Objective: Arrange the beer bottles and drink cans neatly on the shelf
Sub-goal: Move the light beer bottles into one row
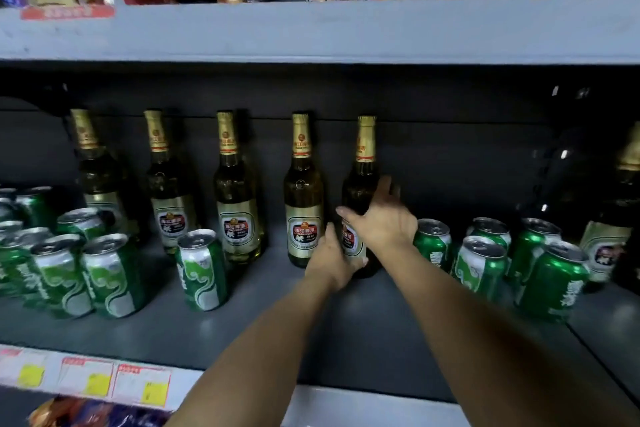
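Observation:
Several brown beer bottles with gold foil necks stand in a row at the back of the grey shelf. The rightmost of that row, a dark beer bottle, stands upright between both my hands. My left hand wraps its lower body from the left and front. My right hand presses its right side, fingers spread over the label. The neighbouring bottle stands just left of it. Green drink cans stand in a cluster at the left, one alone, and a group at the right.
One more beer bottle stands at the far right edge. The upper shelf overhangs, holding coffee bottles and packets. Price tags line the front edge of the lower shelf. Bare shelf floor lies in front of the held bottle.

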Demonstrator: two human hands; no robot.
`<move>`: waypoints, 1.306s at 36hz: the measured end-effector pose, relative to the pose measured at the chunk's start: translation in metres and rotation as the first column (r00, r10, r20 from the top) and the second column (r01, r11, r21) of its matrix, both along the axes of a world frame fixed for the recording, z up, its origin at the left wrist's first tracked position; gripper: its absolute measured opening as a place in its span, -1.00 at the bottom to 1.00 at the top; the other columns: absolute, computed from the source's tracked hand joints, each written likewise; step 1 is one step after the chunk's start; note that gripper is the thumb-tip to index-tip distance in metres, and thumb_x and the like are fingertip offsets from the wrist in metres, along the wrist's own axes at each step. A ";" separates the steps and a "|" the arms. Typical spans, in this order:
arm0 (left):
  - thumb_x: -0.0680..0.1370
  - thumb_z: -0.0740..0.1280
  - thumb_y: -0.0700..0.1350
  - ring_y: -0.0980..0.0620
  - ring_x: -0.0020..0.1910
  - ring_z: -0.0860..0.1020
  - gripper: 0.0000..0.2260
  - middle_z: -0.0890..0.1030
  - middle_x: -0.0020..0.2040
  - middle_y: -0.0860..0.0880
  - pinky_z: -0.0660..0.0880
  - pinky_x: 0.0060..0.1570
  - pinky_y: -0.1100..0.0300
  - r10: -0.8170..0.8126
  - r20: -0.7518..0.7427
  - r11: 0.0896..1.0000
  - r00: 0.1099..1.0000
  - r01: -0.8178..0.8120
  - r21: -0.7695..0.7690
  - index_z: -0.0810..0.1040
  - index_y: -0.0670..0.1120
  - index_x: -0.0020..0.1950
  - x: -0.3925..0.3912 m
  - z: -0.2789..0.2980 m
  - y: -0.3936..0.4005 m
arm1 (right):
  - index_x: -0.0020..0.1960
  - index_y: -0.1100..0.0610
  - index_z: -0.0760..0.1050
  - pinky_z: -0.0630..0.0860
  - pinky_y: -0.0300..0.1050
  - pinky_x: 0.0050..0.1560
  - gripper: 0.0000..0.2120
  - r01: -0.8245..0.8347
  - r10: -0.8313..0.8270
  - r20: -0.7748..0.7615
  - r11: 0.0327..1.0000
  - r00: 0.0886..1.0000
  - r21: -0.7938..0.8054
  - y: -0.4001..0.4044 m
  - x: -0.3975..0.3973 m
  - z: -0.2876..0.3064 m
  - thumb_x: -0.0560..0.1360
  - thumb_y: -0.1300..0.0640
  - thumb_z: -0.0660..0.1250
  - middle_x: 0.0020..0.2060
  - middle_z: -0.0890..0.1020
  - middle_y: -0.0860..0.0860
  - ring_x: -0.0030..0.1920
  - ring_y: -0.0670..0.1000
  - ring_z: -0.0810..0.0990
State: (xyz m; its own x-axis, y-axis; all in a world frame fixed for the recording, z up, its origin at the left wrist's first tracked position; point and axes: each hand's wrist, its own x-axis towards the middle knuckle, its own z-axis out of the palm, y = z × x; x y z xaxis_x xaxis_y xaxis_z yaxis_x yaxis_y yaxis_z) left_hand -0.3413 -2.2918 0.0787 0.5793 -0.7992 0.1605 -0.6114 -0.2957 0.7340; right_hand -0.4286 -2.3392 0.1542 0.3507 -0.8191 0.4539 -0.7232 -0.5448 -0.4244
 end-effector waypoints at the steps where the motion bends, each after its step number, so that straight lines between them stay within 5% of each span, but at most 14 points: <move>1: 0.39 0.52 0.02 -0.13 0.36 0.40 -0.13 0.38 0.40 -0.17 0.34 0.34 0.02 -0.012 -0.019 1.000 1.000 0.011 -0.015 0.09 -0.17 0.53 0.002 -0.001 -0.003 | 0.48 0.16 0.07 0.48 0.00 -0.04 -0.06 0.009 -0.009 0.012 1.000 1.000 0.001 -0.001 0.002 -0.002 0.37 -0.35 0.37 0.31 0.40 0.13 0.16 0.20 0.56; 15: 0.27 0.62 -0.20 0.04 0.07 0.52 -0.39 0.54 0.11 -0.01 0.45 -0.04 0.25 -0.147 -0.356 0.979 0.923 0.085 -0.183 0.39 -0.05 0.19 0.015 -0.013 -0.039 | 0.43 0.09 0.17 0.45 -0.03 -0.01 -0.27 -0.075 0.054 0.200 0.992 0.978 0.100 -0.017 0.002 -0.012 0.43 -0.13 0.44 0.21 0.53 0.11 0.15 0.21 0.56; 22: 0.22 0.63 0.01 0.00 0.01 0.54 -0.36 0.57 0.01 0.02 0.51 0.07 0.10 -0.006 -0.220 0.986 0.975 -0.032 -0.166 0.39 -0.05 0.16 -0.001 -0.008 -0.020 | 0.45 0.04 0.13 0.44 0.01 0.13 -0.30 -0.140 0.124 0.097 0.973 0.988 0.185 -0.011 -0.004 0.001 0.46 -0.03 0.42 0.21 0.54 0.14 0.20 0.23 0.53; 27: 0.14 0.61 0.16 -0.04 0.04 0.58 -0.34 0.61 0.02 0.01 0.54 0.09 -0.03 0.070 -0.192 0.984 0.979 -0.100 -0.147 0.36 0.02 0.08 -0.013 -0.011 0.007 | 0.32 0.11 0.38 0.48 -0.01 0.16 -0.47 -0.222 0.193 0.137 0.943 0.972 0.247 0.004 -0.016 0.002 0.44 -0.04 0.45 0.17 0.58 0.11 0.20 0.17 0.55; 32: 0.16 0.57 0.21 -0.04 0.07 0.56 -0.33 0.57 0.07 0.03 0.54 0.07 -0.06 0.128 -0.140 0.982 0.982 -0.145 -0.118 0.32 0.04 0.09 -0.044 -0.005 0.042 | 0.43 0.07 0.22 0.46 0.08 0.22 -0.17 -0.279 0.229 0.250 0.941 0.941 0.191 0.036 -0.037 -0.001 0.32 -0.20 0.51 0.28 0.46 0.11 0.28 0.15 0.47; 38: 0.20 0.56 0.24 -0.04 0.08 0.56 -0.31 0.55 0.09 0.02 0.53 0.06 -0.06 0.176 -0.072 0.972 0.982 -0.185 -0.144 0.28 0.02 0.13 -0.104 0.013 0.073 | 0.49 -0.02 0.16 0.45 0.02 0.14 -0.19 -0.293 0.269 0.255 0.954 0.929 0.063 0.060 -0.095 0.012 0.38 -0.18 0.47 0.30 0.39 0.10 0.25 0.17 0.47; 42: 0.05 0.52 0.31 -0.03 0.11 0.54 -0.19 0.52 0.13 0.00 0.53 0.09 -0.09 0.043 -0.139 0.984 0.989 -0.065 -0.164 0.25 0.07 0.15 -0.146 0.024 0.079 | 0.49 -0.05 0.17 0.46 0.03 0.13 -0.21 -0.291 0.276 0.249 0.956 0.928 0.025 0.071 -0.144 0.025 0.39 -0.18 0.46 0.28 0.41 0.06 0.24 0.16 0.48; 47: 0.16 0.61 -0.05 -0.04 0.06 0.58 -0.36 0.59 0.08 -0.04 0.55 0.13 -0.09 -0.108 -0.298 0.983 0.948 0.058 -0.171 0.38 0.04 0.12 -0.193 0.017 0.071 | 0.47 -0.10 0.18 0.41 -0.04 0.06 -0.26 -0.250 0.235 0.227 0.967 0.945 0.041 0.072 -0.205 0.020 0.40 -0.14 0.45 0.27 0.41 0.03 0.23 0.16 0.49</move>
State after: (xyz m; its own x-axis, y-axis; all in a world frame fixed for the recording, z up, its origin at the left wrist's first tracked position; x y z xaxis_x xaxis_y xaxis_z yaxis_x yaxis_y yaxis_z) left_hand -0.5338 -2.2213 0.0957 0.5530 -0.8252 0.1148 -0.3679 -0.1182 0.9223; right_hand -0.6337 -2.2670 0.1740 0.4407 -0.7535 0.4879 -0.4581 -0.6562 -0.5996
